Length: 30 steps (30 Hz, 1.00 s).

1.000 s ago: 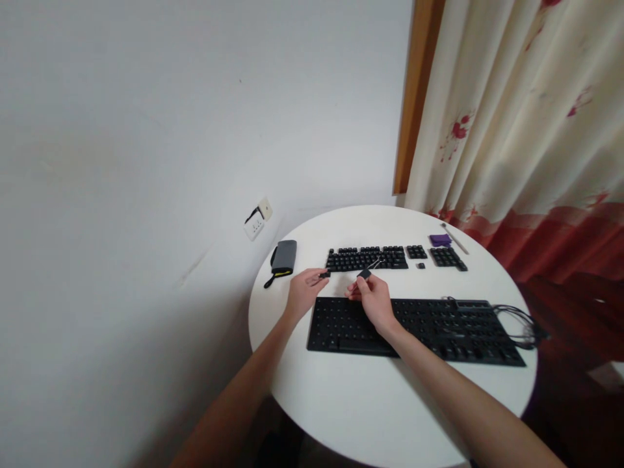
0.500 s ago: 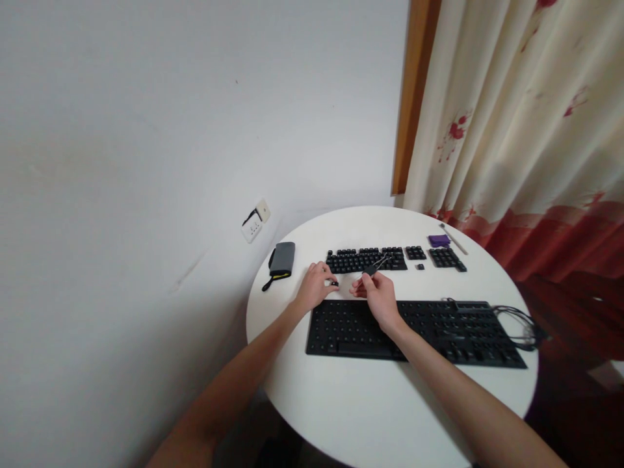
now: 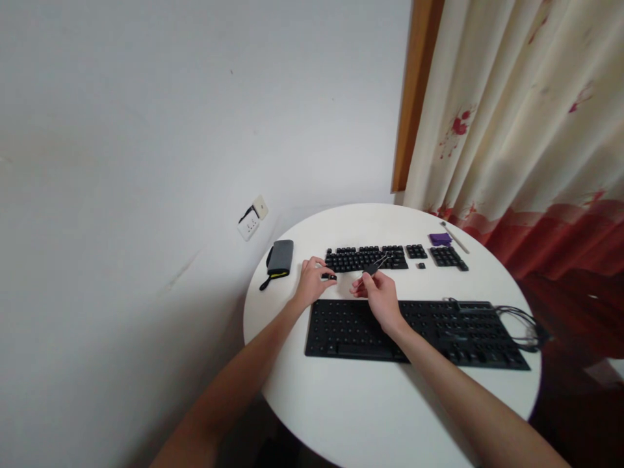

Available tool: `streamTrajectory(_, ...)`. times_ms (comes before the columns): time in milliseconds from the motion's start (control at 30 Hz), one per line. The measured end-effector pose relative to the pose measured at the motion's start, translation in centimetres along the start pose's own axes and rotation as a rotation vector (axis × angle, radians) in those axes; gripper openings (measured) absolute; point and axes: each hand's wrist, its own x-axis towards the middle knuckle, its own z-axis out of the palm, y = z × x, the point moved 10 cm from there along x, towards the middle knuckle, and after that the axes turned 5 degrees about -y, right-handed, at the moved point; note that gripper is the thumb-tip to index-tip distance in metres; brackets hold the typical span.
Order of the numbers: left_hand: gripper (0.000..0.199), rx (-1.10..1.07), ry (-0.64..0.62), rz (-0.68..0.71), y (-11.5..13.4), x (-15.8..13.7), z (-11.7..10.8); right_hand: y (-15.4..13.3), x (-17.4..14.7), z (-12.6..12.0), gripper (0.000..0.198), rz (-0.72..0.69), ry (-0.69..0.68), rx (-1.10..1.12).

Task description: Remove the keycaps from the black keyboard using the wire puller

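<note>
At the left end of the loose keycap rows point(image 3: 358, 261), my left hand point(image 3: 311, 281) has its thumb and fingers closed around a small black keycap point(image 3: 330, 277). My right hand point(image 3: 380, 294) grips a keycap puller point(image 3: 372, 267), with a dark handle and wire prongs pointing up and to the right. The prongs pass over the right part of the keycap rows. Under my right wrist lies a black keyboard point(image 3: 351, 325), its keys pulled off over much of its left part; my forearm hides some of its middle.
A grey zip pouch point(image 3: 281, 257) sits at the left of the round white table point(image 3: 370, 403). More keycaps point(image 3: 446, 257), a single keycap point(image 3: 421, 266), a purple cloth point(image 3: 439, 239) and a brush point(image 3: 455, 238) lie at the right. The coiled cable point(image 3: 529, 331) hangs over the right edge.
My left hand has moved slightly up and left with the keycap, toward the keycap rows. My right hand and the puller have barely moved.
</note>
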Motion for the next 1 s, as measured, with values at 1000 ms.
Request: streamTrajectory(1000,0.063,0.051,0.069,-0.146,-2.3,0.1,-0.1,-0.6,-0.1,0.5,0.043,-0.017,-0.038,-0.001)
